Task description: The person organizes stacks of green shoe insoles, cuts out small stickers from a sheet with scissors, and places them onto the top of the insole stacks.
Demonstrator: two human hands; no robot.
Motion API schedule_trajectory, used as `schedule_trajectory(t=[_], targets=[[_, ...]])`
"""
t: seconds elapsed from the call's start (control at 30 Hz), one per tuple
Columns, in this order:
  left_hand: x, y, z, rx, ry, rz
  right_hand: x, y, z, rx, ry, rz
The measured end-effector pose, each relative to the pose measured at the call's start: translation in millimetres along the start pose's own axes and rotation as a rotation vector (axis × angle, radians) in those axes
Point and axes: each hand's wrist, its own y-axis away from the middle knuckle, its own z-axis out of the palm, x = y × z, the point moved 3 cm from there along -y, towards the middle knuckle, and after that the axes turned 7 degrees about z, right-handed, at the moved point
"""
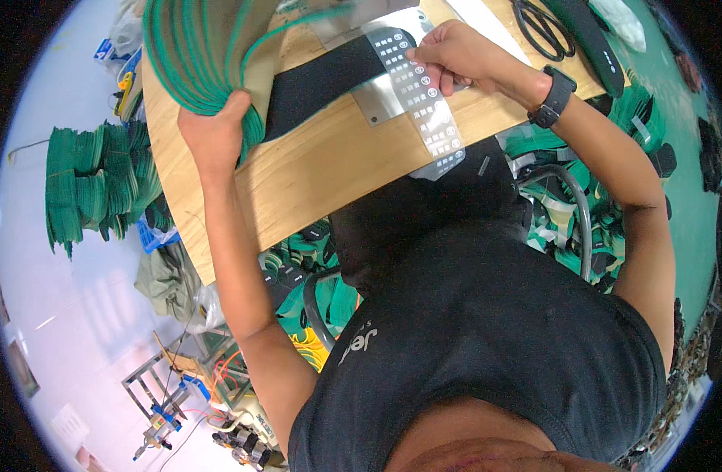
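Observation:
My left hand (213, 135) is closed round the edge of a thick stack of green-edged, beige-faced foam sheets (199, 51), fanned out above the table. From under the stack a black insole-shaped piece (317, 85) runs to the right across the wooden table (306, 185). Over its right end lies a clear film strip (433, 118) with rows of small white printed marks. Thumb and fingers of my right hand (459, 57) pinch the strip's right edge near its upper end. The strip's lower end hangs past the table's near edge. Beneath it sits a shiny metal plate (379, 108).
A looped black cord-like item (543, 31) and a black, green-edged piece (585, 43) lie at the far right. Bundled green sheets (97, 185) hang at the left wall. More green pieces (569, 224) and grey tubing (579, 208) are below the table.

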Motion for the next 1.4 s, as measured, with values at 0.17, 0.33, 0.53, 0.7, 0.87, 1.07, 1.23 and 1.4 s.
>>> schedule_trajectory(t=[0.17, 0.33, 0.53, 0.7, 0.87, 1.07, 1.23, 1.4], targets=[[3, 2, 2, 0.031, -0.02, -0.036, -2, 2, 2, -0.024, 0.004, 0.079], [2, 1, 3, 0.022, -0.007, -0.046, 0, -1, 0, -0.021, 0.013, 0.062], [3, 0, 3, 0.018, -0.02, -0.028, 1, -2, 0, -0.017, 0.0, 0.047], [2, -2, 3, 0.001, -0.01, -0.042, 2, -3, -1, -0.029, -0.003, 0.061], [6, 1, 4, 0.015, -0.02, -0.092, -2, 2, 1, -0.015, 0.006, 0.079], [6, 1, 4, -0.01, 0.008, -0.096, 0, 3, 1, -0.042, -0.043, 0.054], [10, -1, 8, -0.012, -0.005, -0.068, 0, 8, 0, -0.04, -0.114, 0.05], [8, -3, 9, -0.016, 0.025, -0.076, 2, 8, -3, -0.054, -0.16, 0.04]])
